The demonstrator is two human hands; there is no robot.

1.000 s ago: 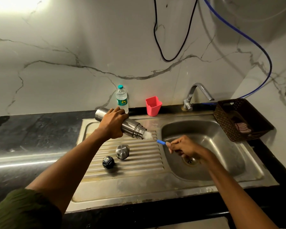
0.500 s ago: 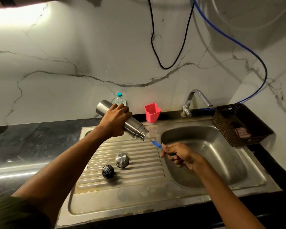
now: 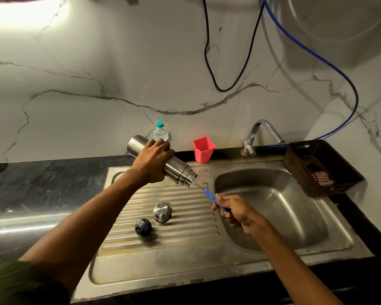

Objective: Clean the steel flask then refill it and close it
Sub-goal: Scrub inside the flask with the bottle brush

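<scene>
Steel flask [image 3: 163, 160] held tilted, mouth down toward sink [image 3: 273, 216], left hand [image 3: 153, 160] fingers wrapped round body. Brush [image 3: 209, 195], pinched in right hand [image 3: 235, 213], now withdrawn further from mouth than a second ago. Scrubbing in progress; rinse, refill, capping outstanding.

A home kitchen: steel sink [image 3: 317, 249] with tap [image 3: 260, 133], dark countertop [image 3: 42, 190], marble-look wall [image 3: 119, 73].

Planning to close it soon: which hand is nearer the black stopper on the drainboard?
Right hand, just beside the black stopper; left hand is farther back, gripping the flask.
</scene>
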